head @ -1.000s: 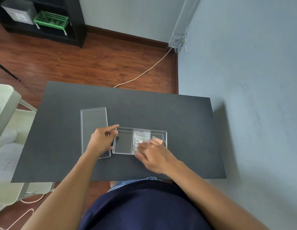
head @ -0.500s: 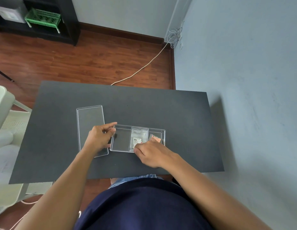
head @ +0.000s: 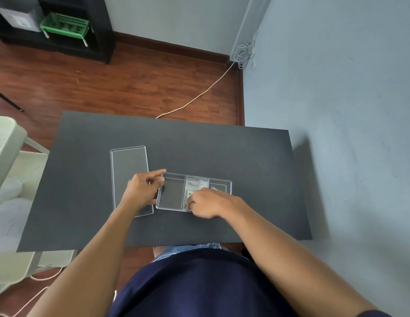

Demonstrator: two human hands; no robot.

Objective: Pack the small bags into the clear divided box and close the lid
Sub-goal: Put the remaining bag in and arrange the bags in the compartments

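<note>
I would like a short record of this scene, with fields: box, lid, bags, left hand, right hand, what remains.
box: clear divided box on dark table, open, three compartments
lid: flat on the table, left of the box
bags: one in the middle compartment, one in the right; left compartment empty
left hand: holds the box's left end
right hand: fingers on the middle bag
what remains: lid not yet on

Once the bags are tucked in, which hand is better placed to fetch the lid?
Left. The left hand steadies the clear divided box at its left end, directly over the lid lying beside it. The right hand is busy with a small bag in the middle compartment.
</note>
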